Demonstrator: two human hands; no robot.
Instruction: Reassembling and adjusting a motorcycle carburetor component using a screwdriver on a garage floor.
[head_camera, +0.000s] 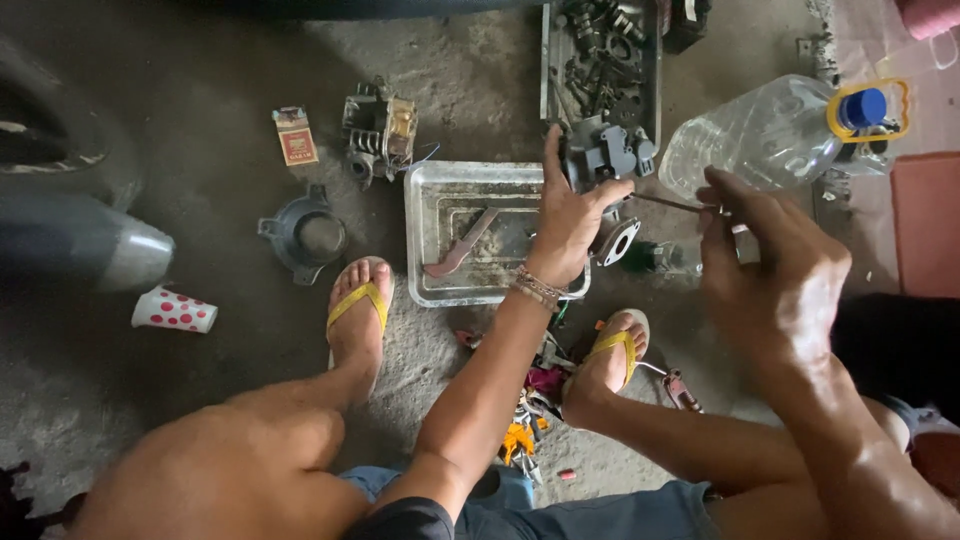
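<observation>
My left hand (568, 222) grips a grey metal carburetor (607, 158), holding it just above the right end of a rectangular metal tray (430, 240). My right hand (765, 262) is closed around the handle of a thin screwdriver (672, 204), whose shaft points left toward the carburetor. A small toothbrush-like tool (462, 245) lies in the tray. A bracelet sits on my left wrist.
A clear plastic jug with a blue cap (770, 135) lies at the right. A second tray of dark engine parts (603, 55) sits behind. On the concrete floor are an engine part (379, 130), a round grey cover (305, 235), a spotted paper cup (173, 311), a small box (296, 136), and loose tools (535, 400) between my sandalled feet.
</observation>
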